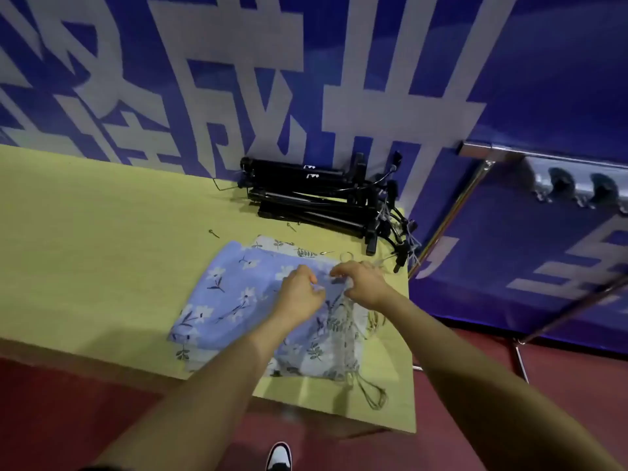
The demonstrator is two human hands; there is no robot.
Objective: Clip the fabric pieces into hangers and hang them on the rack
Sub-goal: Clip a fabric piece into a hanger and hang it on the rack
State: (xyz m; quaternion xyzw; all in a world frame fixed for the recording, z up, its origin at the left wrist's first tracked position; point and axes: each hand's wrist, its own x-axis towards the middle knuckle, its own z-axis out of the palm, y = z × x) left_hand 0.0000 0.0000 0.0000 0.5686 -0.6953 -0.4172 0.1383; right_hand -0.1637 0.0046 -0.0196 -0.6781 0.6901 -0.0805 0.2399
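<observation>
A stack of floral fabric pieces lies on the yellow table [102, 253]. The top piece is blue with white flowers [231, 297]; paler leaf-print pieces [319, 355] show beneath it. My left hand [300, 294] and my right hand [363, 283] meet at the stack's far right edge, both pinching the blue fabric. A heap of black clip hangers [323, 202] sits at the back of the table, behind the fabric. The metal rack [486, 154] stands to the right of the table, with hanger hooks [577, 188] on its rail.
A blue banner with large white characters [238, 79] covers the wall behind the table. Small metal pins [214, 233] lie loose on the tabletop. Rack legs [520, 358] stand on the red floor. My shoe [278, 457] shows at the bottom.
</observation>
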